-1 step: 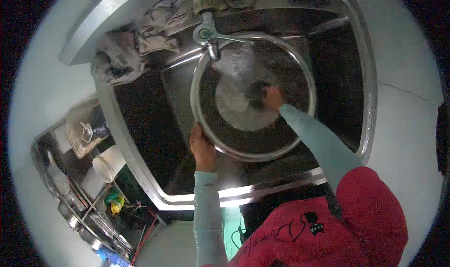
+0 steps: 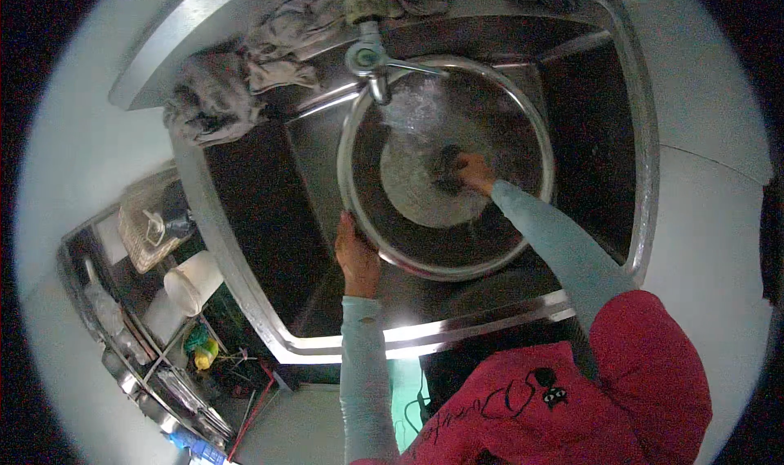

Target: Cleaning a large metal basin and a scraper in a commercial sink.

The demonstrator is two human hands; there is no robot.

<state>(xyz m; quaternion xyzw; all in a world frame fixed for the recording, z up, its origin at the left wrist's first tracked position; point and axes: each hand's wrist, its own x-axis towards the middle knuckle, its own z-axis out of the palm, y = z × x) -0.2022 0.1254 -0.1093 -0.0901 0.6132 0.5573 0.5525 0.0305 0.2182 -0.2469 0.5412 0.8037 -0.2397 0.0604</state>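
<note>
A large round steel bowl [image 2: 535, 138] lies tilted in a steel sink [image 2: 645, 163], under a tap [image 2: 371, 63] with water running into it. My left hand [image 2: 357, 258] grips the bowl's rim at its lower left. My right hand [image 2: 476, 173] reaches inside the bowl and presses a dark scrubber [image 2: 447, 169] against its wet bottom. Both arms wear light blue sleeves.
Grey rags [image 2: 219, 97] lie heaped on the sink's back left edge. At lower left, a shelf holds a woven basket [image 2: 147, 230], a white container [image 2: 193, 282] and a yellow-green item [image 2: 201, 349]. White surfaces flank the sink on both sides.
The view has shifted a little. Both hands keep their places, the left on the rim and the right with the scrubber inside the bowl.
</note>
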